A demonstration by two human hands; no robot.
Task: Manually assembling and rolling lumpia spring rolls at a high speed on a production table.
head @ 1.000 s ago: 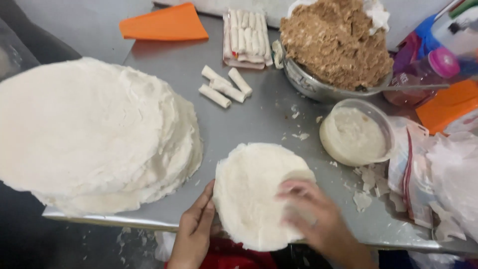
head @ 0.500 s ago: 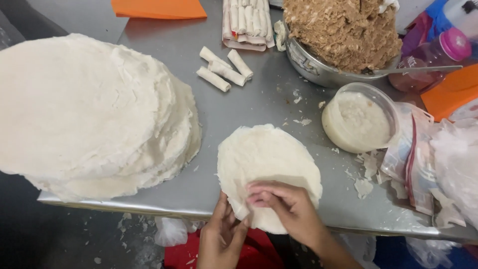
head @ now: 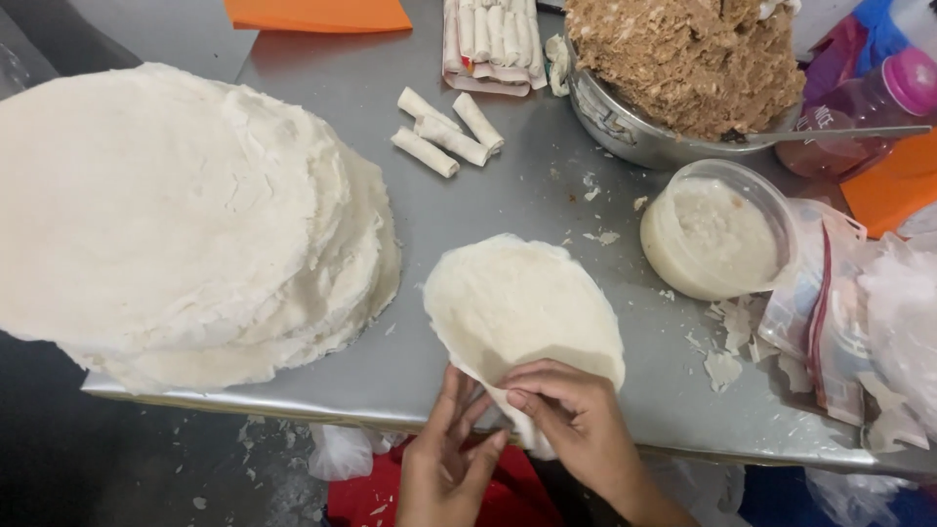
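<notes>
Thin round white wrapper sheet point(head: 522, 304) lies flat, long axis near-right to far-left; left hand point(head: 451, 459) and right hand point(head: 571, 420) fingers pinch its near edge.

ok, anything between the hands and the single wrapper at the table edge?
Nothing visible. Both hands, left and right, are already on the wrapper at its near edge; rolls and paste tub sit clear.
</notes>
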